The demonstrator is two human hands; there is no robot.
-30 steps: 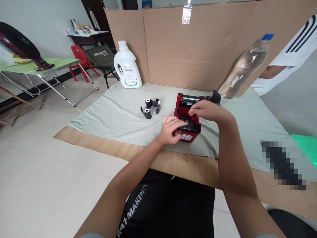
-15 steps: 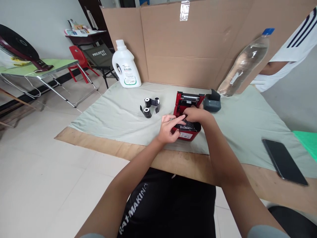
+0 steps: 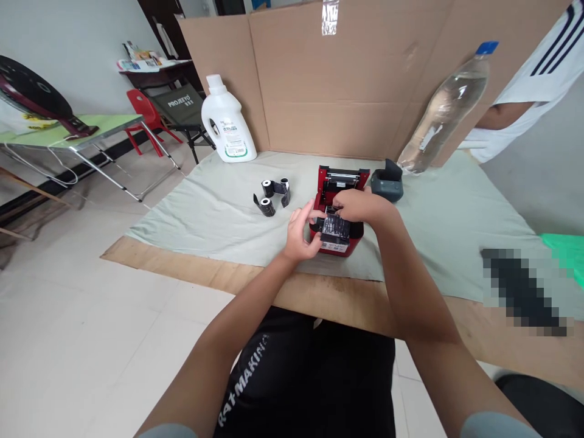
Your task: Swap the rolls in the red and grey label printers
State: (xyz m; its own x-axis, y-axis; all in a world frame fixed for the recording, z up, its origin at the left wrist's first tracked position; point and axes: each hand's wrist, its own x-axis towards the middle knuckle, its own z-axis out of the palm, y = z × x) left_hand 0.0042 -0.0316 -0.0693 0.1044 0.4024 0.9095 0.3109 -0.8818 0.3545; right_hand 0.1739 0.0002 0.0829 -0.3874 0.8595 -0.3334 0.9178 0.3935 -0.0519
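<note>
A red label printer [image 3: 352, 246] stands on the cloth in front of me with its lid [image 3: 323, 177] raised. Over its front part stretches a black printer ribbon [image 3: 336, 226], crinkled and shiny. My left hand [image 3: 301, 236] is at the printer's left side, thumb and fingers closed about the ribbon's left end. From the right, my right hand [image 3: 361, 205] reaches into the opening, its bent fingers pinching at the ribbon's far edge. The fingertips are partly hidden there. Left of the printer lie small rolls of black ribbon [image 3: 267, 207] with white cores.
A dark grey device [image 3: 387, 182] sits right behind the printer. A white detergent bottle [image 3: 229, 125] and a clear water bottle [image 3: 449, 112] stand before the cardboard screen [image 3: 319, 91]. A pixelated dark object [image 3: 522, 292] lies at right. A person's white sleeve [image 3: 542, 79] shows beyond.
My left hand has turned from lying over the printer with fingers stretched to gripping the ribbon's left end. More of the ribbon shows, lifted at the front. My right hand remains in the opening.
</note>
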